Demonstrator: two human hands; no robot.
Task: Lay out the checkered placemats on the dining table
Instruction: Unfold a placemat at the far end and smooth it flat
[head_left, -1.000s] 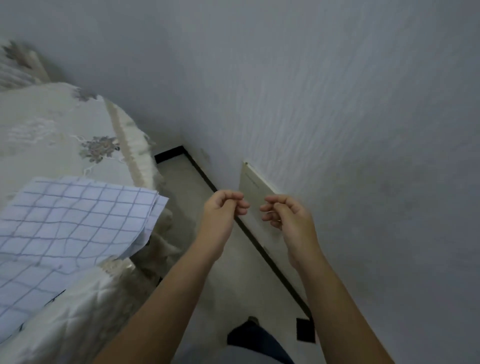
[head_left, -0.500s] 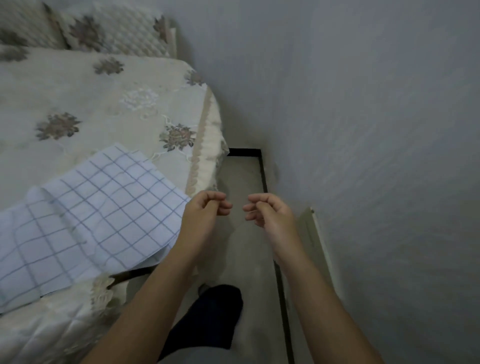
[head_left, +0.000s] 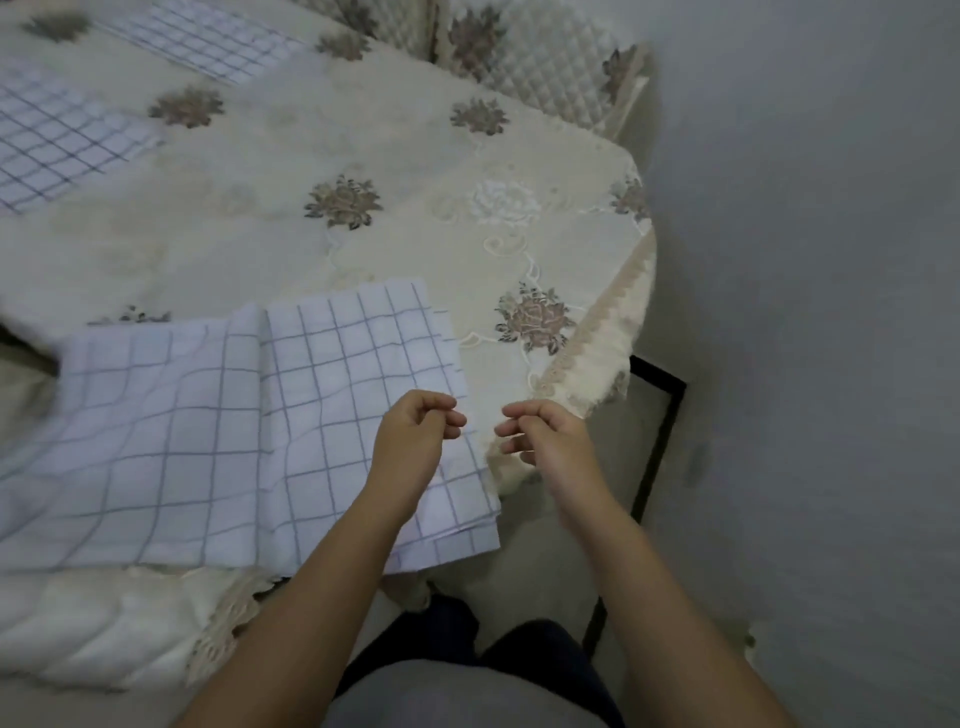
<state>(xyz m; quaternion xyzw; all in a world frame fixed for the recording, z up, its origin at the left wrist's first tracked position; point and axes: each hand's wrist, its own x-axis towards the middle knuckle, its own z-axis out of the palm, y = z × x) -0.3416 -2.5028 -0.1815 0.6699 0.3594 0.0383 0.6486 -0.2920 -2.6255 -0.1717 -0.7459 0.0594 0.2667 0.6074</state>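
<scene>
A pile of white placemats with blue checks (head_left: 208, 441) lies at the near edge of the dining table (head_left: 363, 145), which wears a cream floral cloth. Its right part looks like a folded stack of layers. Another checkered placemat (head_left: 57, 140) lies flat at the far left, and a third checkered placemat (head_left: 208, 36) lies at the far side. My left hand (head_left: 415, 441) hovers over the right edge of the near pile, fingers loosely curled, holding nothing. My right hand (head_left: 540, 436) hovers just right of the pile over the table's edge, also loosely curled and holding nothing.
A chair with a quilted floral cover (head_left: 545, 67) stands at the table's far right corner. A grey wall (head_left: 805, 312) runs close along the right, with a narrow strip of floor and a black baseboard (head_left: 660, 431) between it and the table.
The view has swung left from the wall onto the table, so the near pile now sits under my hands. Both hands keep the same loosely curled pose and hold nothing.
</scene>
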